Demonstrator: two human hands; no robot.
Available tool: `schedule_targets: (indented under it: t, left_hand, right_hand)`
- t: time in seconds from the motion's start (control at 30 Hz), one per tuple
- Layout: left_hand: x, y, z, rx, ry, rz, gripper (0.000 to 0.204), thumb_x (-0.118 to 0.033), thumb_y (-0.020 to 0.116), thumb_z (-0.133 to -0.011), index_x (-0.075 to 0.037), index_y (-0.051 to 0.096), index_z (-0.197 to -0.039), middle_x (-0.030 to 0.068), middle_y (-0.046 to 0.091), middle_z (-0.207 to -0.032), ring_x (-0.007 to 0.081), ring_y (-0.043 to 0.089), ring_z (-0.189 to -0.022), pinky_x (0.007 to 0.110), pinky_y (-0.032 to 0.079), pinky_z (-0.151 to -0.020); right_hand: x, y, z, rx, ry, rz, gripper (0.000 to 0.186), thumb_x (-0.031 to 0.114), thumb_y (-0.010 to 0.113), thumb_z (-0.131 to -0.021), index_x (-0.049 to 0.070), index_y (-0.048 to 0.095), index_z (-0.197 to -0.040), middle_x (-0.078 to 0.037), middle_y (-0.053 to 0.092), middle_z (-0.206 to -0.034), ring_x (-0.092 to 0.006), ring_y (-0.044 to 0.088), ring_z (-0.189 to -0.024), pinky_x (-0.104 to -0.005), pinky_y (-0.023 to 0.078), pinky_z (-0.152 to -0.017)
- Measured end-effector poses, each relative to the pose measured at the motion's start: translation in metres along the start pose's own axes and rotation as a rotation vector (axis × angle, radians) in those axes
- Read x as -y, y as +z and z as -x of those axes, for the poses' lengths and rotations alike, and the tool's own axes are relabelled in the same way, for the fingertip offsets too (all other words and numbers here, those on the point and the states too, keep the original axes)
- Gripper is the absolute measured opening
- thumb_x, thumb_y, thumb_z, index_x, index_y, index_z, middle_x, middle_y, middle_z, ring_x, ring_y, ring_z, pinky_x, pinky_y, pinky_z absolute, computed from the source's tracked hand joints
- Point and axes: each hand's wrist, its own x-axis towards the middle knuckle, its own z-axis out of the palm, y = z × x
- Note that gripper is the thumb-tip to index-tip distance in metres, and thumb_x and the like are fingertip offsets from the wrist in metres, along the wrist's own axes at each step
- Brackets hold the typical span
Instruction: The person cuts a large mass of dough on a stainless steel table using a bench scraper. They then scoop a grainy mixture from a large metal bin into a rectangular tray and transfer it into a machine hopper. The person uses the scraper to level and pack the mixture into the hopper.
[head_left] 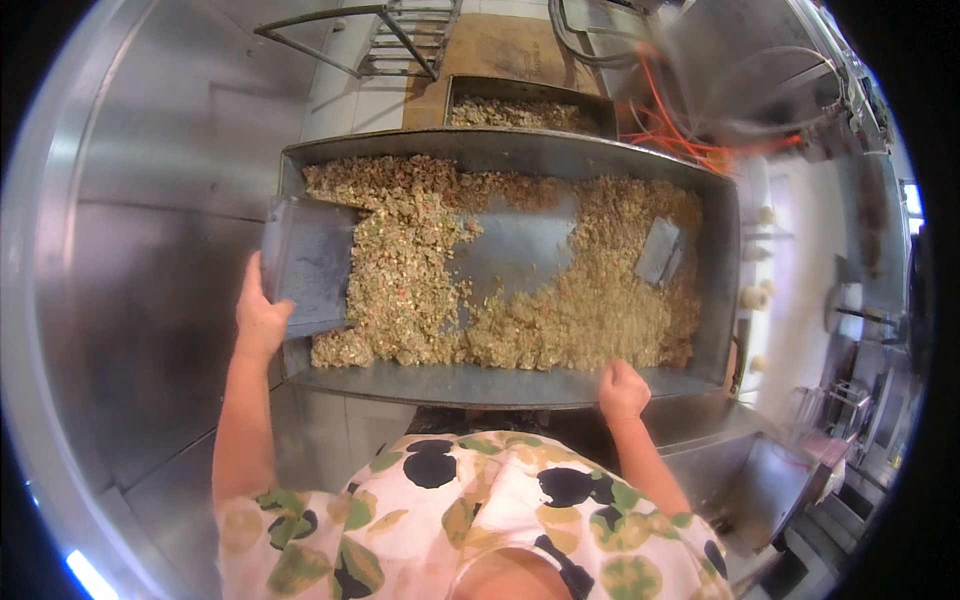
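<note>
A large rectangular metal trough (pixel 510 385) lies in front of me, with loose beige-brown crumbly mix (pixel 405 270) heaped along its sides. My left hand (pixel 262 318) grips the outer end of a flat grey metal scoop (pixel 312 262) at the trough's left end. The scoop's inner edge meets the mix, and no mix shows on its surface. At the near rim, right of the middle, my right hand (pixel 622 392) is closed in a fist; what it holds, if anything, is hidden. A small metal plate (pixel 660 250) rests in the mix on the right.
Beyond the far wall stands a smaller metal tray (pixel 606 118) with similar mix. Behind it are brown cardboard (pixel 500 45) and a metal rack (pixel 405 40). Orange hoses (pixel 660 95) lie at the far right. A tall steel panel (pixel 170 250) borders the left.
</note>
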Motion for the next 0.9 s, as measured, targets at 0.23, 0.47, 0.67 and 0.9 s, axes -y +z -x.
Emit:
schedule_targets:
  t: [0.23, 0.47, 0.67, 0.9]
  left_hand:
    - [-0.087, 0.023, 0.060, 0.099, 0.329, -0.228, 0.078, 0.003, 0.065, -0.067, -0.005, 0.038, -0.140, 0.0189, 0.052, -0.130, 0.0327, 0.055, -0.117, 0.037, 0.043, -0.099]
    - [-0.116, 0.111, 0.057, 0.362, -0.085, 0.737, 0.077, 0.004, 0.059, -0.069, 0.006, 0.032, -0.142, 0.0176, 0.050, -0.131, 0.0249, 0.049, -0.122, 0.033, 0.036, -0.104]
    - [-0.094, 0.168, 0.068, 0.308, -0.266, 0.747, 0.076, 0.004, 0.057, -0.066, 0.005, 0.035, -0.139, 0.0177, 0.054, -0.124, 0.0270, 0.055, -0.112, 0.035, 0.043, -0.097]
    - [-0.095, 0.208, 0.094, 0.265, -0.647, 0.886, 0.042, -0.005, 0.062, -0.072, -0.003, 0.054, -0.113, 0.0068, 0.059, -0.088, 0.0200, 0.060, -0.073, 0.033, 0.053, -0.067]
  right_hand:
    - [-0.015, 0.017, 0.002, -0.071, -0.041, -0.018, 0.014, 0.026, 0.057, -0.083, 0.014, 0.066, -0.080, -0.010, 0.066, -0.075, -0.0330, 0.064, -0.072, -0.0445, 0.050, -0.064]
    - [-0.023, -0.007, -0.008, 0.214, 0.070, -0.188, 0.029, 0.030, 0.055, -0.087, 0.009, 0.066, -0.105, -0.014, 0.068, -0.099, -0.0322, 0.065, -0.094, -0.0395, 0.051, -0.080]
    - [-0.086, 0.013, -0.086, 0.070, 0.182, -0.669, 0.039, 0.024, 0.061, -0.089, 0.001, 0.058, -0.120, -0.018, 0.066, -0.110, -0.0271, 0.064, -0.102, -0.0347, 0.048, -0.088]
    - [-0.125, 0.038, -0.230, -0.072, 0.392, -0.308, 0.055, 0.032, 0.059, -0.091, 0.001, 0.045, -0.134, -0.022, 0.043, -0.140, -0.0360, 0.051, -0.119, -0.0445, 0.047, -0.095]
